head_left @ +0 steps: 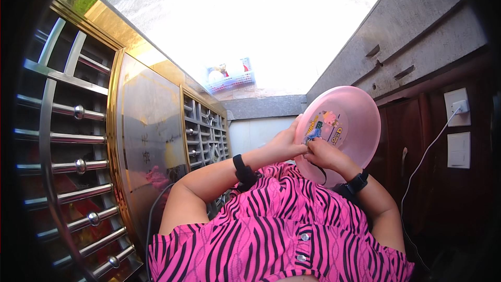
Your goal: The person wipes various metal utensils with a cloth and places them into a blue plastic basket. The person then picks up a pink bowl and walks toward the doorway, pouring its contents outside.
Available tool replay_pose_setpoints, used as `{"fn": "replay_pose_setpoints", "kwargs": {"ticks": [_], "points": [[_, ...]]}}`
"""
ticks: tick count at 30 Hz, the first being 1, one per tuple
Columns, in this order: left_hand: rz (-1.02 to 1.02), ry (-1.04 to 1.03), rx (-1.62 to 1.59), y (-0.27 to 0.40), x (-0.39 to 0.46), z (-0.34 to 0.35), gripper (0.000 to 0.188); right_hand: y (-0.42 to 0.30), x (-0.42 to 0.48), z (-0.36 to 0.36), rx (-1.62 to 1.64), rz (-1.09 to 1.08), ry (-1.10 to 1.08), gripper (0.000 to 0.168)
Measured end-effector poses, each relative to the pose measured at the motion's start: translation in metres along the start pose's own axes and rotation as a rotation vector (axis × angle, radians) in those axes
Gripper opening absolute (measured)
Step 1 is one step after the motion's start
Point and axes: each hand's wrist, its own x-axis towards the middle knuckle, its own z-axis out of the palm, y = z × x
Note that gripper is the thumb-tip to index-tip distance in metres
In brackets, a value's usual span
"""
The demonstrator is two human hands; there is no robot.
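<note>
A pink plastic basin point(362, 125) is tilted up in front of my chest, its inside facing me. Cartoon stickers with writing decorate its bottom. My left hand point(291, 141) grips the basin by its left rim, thumb on the inner side and fingers mostly hidden behind the wall. Inside the basin, my right hand point(323, 154) has its fingers bent around a small blue bundle point(313, 134); whether this is cloth or mesh I cannot tell. The right fingertips are close to my left thumb. A thin dark strap point(323, 175) hangs below the right hand.
Metal bars point(78, 111) and a gold-framed door panel point(146, 117) stand on the left. At right, a white cable point(420, 160) runs down from a plug in a wall socket point(456, 105). Beyond the stone sill point(266, 107), a plastic basket point(231, 80) holds several things.
</note>
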Motion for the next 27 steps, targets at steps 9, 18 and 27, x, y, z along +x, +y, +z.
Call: {"fn": "replay_pose_setpoints", "kwargs": {"ticks": [9, 18, 27], "points": [[0.078, -0.012, 0.06, 0.001, 0.004, -0.002, 0.093, 0.014, 0.016, -0.068, 0.381, 0.085, 0.814, 0.033], [0.027, 0.037, -0.079, -0.006, 0.006, -0.007, 0.084, -0.02, 0.0, -0.053, 0.295, -0.177, 0.745, 0.05], [0.107, 0.014, -0.192, -0.008, 0.009, -0.008, 0.081, -0.022, 0.005, -0.008, 0.09, -0.239, 0.614, 0.029]]}}
